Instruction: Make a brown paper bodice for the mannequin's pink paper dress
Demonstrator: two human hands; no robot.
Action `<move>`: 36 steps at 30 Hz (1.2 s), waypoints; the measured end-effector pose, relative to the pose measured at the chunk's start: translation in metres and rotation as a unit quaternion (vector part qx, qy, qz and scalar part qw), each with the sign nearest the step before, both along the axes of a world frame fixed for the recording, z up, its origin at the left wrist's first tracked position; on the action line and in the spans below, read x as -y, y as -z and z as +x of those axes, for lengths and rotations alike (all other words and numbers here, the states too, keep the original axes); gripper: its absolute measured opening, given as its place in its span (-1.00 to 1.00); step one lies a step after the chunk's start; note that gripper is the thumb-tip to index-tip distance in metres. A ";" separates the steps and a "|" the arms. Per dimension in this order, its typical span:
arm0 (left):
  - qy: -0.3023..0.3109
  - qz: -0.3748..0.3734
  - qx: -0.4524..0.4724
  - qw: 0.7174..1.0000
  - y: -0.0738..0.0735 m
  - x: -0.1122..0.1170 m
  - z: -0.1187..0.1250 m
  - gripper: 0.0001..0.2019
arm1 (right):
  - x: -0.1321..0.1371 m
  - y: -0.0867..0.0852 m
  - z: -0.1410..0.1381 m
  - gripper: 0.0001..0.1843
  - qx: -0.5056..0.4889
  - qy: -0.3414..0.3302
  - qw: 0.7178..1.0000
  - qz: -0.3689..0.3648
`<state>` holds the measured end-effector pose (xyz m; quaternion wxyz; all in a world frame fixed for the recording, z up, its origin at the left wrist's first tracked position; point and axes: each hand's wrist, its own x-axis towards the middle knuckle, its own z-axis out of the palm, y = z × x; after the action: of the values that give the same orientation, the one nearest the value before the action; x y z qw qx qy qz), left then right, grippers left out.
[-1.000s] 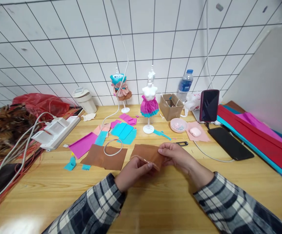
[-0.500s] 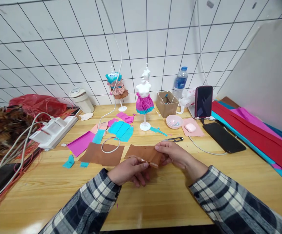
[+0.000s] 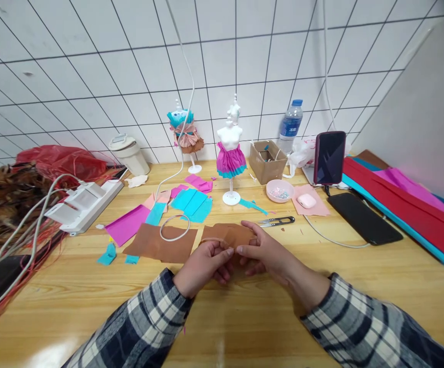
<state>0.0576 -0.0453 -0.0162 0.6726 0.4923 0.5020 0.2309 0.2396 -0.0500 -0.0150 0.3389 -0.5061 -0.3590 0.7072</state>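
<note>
Between my hands is a piece of brown crepe paper [image 3: 227,234], raised at its near edge. My left hand [image 3: 211,261] pinches that edge between thumb and fingers. My right hand [image 3: 262,250] grips the paper just to the right, its thumb close to my left thumb and its index finger stretched along the far side. My fingers hide much of the near edge. To the left lies another brown crepe paper sheet [image 3: 164,248] with a roll of tape [image 3: 175,228] on it. Thread snips [image 3: 279,221] lie beyond my right hand.
A white mannequin [image 3: 230,138] in a pink and blue skirt stands ahead, a dressed one [image 3: 185,135] behind it. Blue paper pieces [image 3: 193,204], a bead dish [image 3: 279,191], a cardboard box [image 3: 268,163] and a phone [image 3: 363,217] surround the work area. A power strip [image 3: 87,207] sits left.
My right hand has moved from the paper's right end towards my left hand, and the thumbs now nearly meet. The near edge looks turned up. The view has shifted slightly.
</note>
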 end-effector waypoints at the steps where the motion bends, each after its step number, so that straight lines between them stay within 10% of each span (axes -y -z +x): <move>1: 0.001 0.004 -0.004 1.000 0.000 0.000 0.001 -0.53 | 0.000 0.000 0.000 0.05 -0.001 0.005 1.000 -0.003; 19: -0.010 0.040 -0.036 0.998 0.001 0.006 0.005 -0.59 | 0.000 -0.003 -0.001 -0.31 0.011 -0.010 1.000 -0.007; 36: -0.002 0.017 0.000 1.000 -0.002 0.002 0.001 -0.58 | 0.000 -0.008 0.000 -0.20 -0.043 -0.045 0.998 0.022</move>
<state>0.0587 -0.0477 -0.0141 0.6637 0.5027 0.4986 0.2413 0.2396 -0.0504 -0.0066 0.3327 -0.4509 -0.3821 0.7349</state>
